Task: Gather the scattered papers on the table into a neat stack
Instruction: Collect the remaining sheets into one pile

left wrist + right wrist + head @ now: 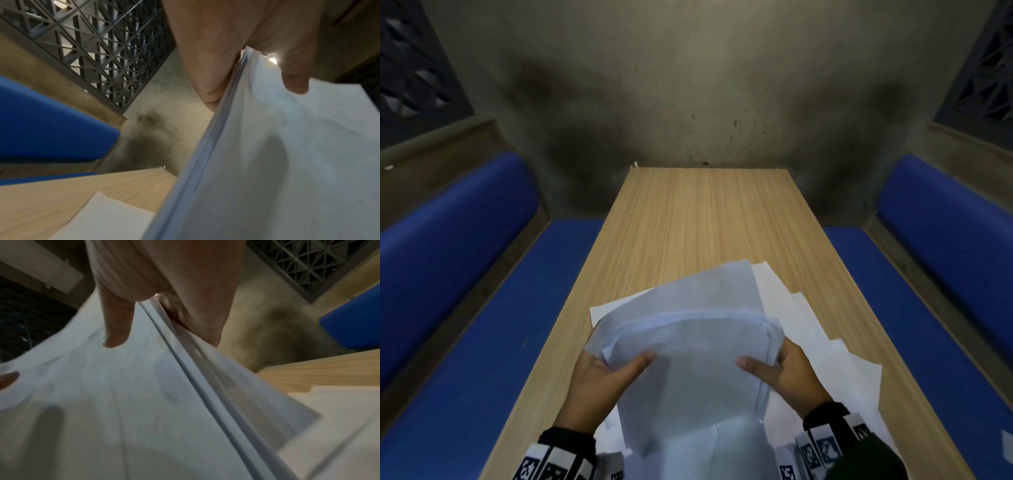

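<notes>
Head view shows you holding a bundle of papers (691,346) up off the wooden table (688,222), one hand on each side edge, so the sheets hang between your palms where you can square them before setting them down. Your left hand (599,383) has its thumb laid across the near face of the bundle and its fingers hidden behind; the left wrist view confirms the clamp, the thumb on one side of the paper edge and a finger pressing the other. Your right hand (784,377) mirrors it, thumb forward on the front sheet, fingers wrapped behind, and the right wrist view shows the stacked edges running out from between thumb and palm. That grip from both sides looks chosen to let you shuffle the edges into line, since the top of the bundle is plainly uneven: several sheets fan out and stick up at different angles. More loose sheets (825,346) lie flat on the table beneath and to the right of the bundle, overlapping in a stepped spread, and a corner of another sheet (599,311) shows at the left. So the gathering is only partly done, by my reading. The bundle bows a little under your thumbs, which suggests thin, floppy paper that could slip or crease if you squeeze unevenly.
</notes>
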`<state>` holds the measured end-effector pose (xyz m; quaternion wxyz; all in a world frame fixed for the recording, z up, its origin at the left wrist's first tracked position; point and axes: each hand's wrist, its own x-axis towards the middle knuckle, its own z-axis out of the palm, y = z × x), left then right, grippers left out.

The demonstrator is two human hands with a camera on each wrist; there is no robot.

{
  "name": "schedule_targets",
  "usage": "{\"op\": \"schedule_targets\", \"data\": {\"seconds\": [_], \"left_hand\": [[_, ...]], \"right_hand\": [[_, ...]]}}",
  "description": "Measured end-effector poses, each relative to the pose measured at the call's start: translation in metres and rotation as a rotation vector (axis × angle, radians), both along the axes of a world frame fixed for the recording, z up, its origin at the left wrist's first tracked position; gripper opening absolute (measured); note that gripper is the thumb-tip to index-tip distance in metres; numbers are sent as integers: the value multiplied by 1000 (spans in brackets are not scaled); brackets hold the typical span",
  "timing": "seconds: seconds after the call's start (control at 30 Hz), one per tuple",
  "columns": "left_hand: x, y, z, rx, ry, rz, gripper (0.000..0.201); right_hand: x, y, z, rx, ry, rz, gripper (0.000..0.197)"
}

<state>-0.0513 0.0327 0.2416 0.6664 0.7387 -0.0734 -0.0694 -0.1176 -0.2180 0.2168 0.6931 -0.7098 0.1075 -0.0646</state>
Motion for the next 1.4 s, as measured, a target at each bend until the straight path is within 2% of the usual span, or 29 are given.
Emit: {"op": "schedule_targets", "data": {"seconds": [0.13, 0.27, 0.3, 0.37, 0.4, 0.43, 0.47, 0.5, 0.53, 0.6, 0.7, 0.8, 0.93, 1.03, 1.07, 1.13, 1.2, 1.27, 1.3, 1.37, 1.4], "left_hand": [[0, -4, 6, -26, -67, 14, 32], [0, -6, 11, -64, 9, 10, 13], [0, -5, 12, -79, 20, 7, 20], [0, -2, 10, -80, 9, -4, 48], [0, -1, 10, -67, -4, 7, 55], [0, 0, 9, -53, -15, 8, 52], [0, -1, 9, -47, -15, 9, 41], [0, -2, 10, -46, -14, 7, 28], [0, -2, 11, -34, -20, 2, 20], [0, -1, 10, -11, -30, -19, 19], [-1, 0, 10, 29, -44, -13, 15], [-1, 0, 7, 24, -18, -22, 16], [0, -1, 4, 42, -31, 10, 15], [1, -1, 4, 37, -31, 10, 8], [0, -1, 4, 26, -33, 9, 11], [0, 0, 1, 11, -38, -1, 15], [0, 1, -7, 13, -2, -23, 16], [-1, 0, -20, 51, 62, -54, 22], [-1, -1, -26, 83, 85, -60, 24], [-1, -3, -34, 132, 96, -53, 26], [0, -3, -34, 151, 88, -38, 26]], "right_hand": [[1, 5, 29, -49, -163, 2, 57], [1, 12, 57, -56, -346, -11, 49], [1, 14, 64, -74, -381, -23, 47], [2, 16, 73, -133, -421, -56, 44], [3, 18, 76, -163, -435, -63, 37], [5, 19, 79, -180, -448, -63, 25], [8, 20, 80, -183, -457, -60, 13], [11, 20, 80, -185, -463, -68, 10], [13, 20, 79, -187, -469, -89, 17], [16, 17, 76, -167, -459, -157, 27], [15, 4, 69, -29, -414, -208, 24], [12, -7, 61, 73, -316, -151, 18], [6, -7, 50, 24, -216, -47, 12], [1, -13, 32, -50, -168, 36, 71], [1, -14, 27, -53, -130, 65, 84], [0, -18, 15, -45, -33, 106, 95], [0, -18, 5, -143, 27, 137, 100], [2, -15, -7, -203, 76, 128, 92], [2, -13, -11, -155, 96, 90, 75], [4, -9, -16, -40, 116, -4, 28], [5, -8, -15, -24, 111, -39, 18]]}}
